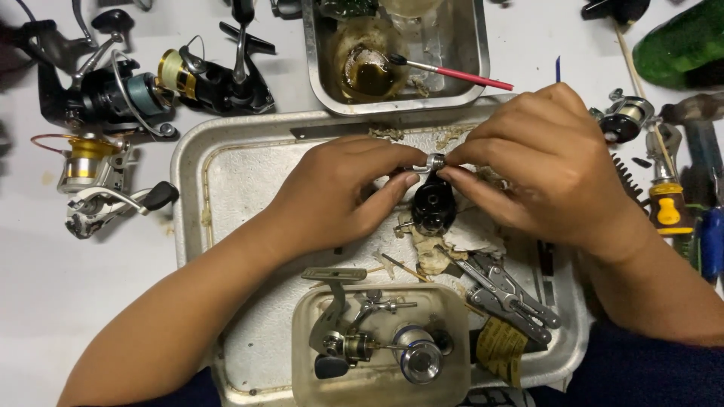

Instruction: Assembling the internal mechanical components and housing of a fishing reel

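Both my hands meet over a large metal tray [226, 162]. My left hand [343, 192] and my right hand [535, 169] pinch a small black fishing reel part [432, 207] between thumbs and fingers, with a small silver fitting [435, 160] at its top. The part hangs just above stained paper scraps [437, 252] in the tray. Grey pliers [505, 294] lie beneath my right wrist. A clear tub [377, 380] at the tray's front holds disassembled silver reel parts [362, 343].
Three spinning reels [113, 94] lie on the white table at the left. A smaller metal pan [467, 53] at the top holds a greasy dish and a red-handled brush [452, 73]. Screwdrivers [667, 203] and a small reel [626, 117] sit at the right, with a green object [682, 41] beyond.
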